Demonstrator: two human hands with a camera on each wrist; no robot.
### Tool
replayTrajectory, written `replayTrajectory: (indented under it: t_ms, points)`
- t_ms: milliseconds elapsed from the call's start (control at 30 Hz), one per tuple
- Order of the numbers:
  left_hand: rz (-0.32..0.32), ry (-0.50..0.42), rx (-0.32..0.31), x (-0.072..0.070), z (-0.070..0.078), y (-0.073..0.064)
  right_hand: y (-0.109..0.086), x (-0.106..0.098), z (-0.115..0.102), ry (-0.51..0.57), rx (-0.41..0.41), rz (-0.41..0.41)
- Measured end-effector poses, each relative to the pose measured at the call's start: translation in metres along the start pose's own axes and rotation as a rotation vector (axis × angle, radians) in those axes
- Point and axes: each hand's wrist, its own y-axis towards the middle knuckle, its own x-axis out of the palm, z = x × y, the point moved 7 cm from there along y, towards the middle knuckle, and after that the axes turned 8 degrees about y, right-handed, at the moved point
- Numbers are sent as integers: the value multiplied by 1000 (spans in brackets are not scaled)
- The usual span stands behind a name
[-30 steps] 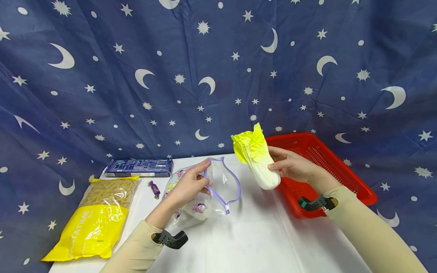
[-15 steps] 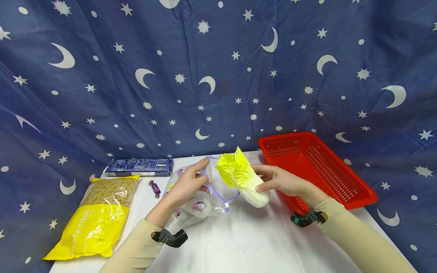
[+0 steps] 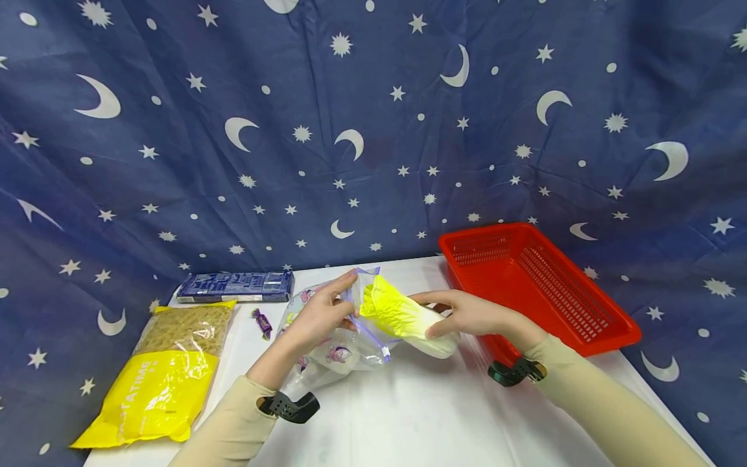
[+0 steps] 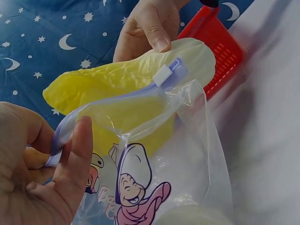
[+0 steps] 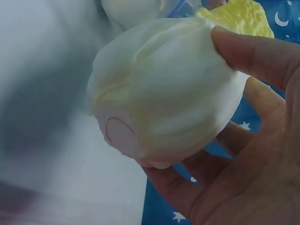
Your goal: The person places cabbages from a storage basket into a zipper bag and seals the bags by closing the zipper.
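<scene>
My right hand grips a napa cabbage around its white base, its yellow leafy end pointing left. That leafy end lies at the mouth of a clear zip bag with a purple zip edge and printed cartoon figures. My left hand pinches the bag's rim between thumb and fingers. In the left wrist view the white slider sits on the zip edge, in front of the cabbage. A pale rounded thing shows inside the bag; its kind cannot be made out. The right wrist view shows the cabbage's cut base.
A red plastic basket stands at the right. On the left lie a yellow pasta bag, a purple-wrapped candy and a flat blue box. A blue star-and-moon curtain hangs behind the white table.
My right hand has brought the cabbage left and down, from above the basket's near side to the bag's mouth, tilting it flatter. My left hand stays on the bag's rim.
</scene>
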Motion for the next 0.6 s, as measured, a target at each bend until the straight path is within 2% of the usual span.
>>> replayTrajectory:
  t_ms: [333, 600]
  points:
    - [-19, 18, 0, 3, 1, -1, 8, 11, 0, -100, 43, -47]
    - [-13, 98, 35, 5, 6, -2, 19, 9, -3, -69, 133, -31]
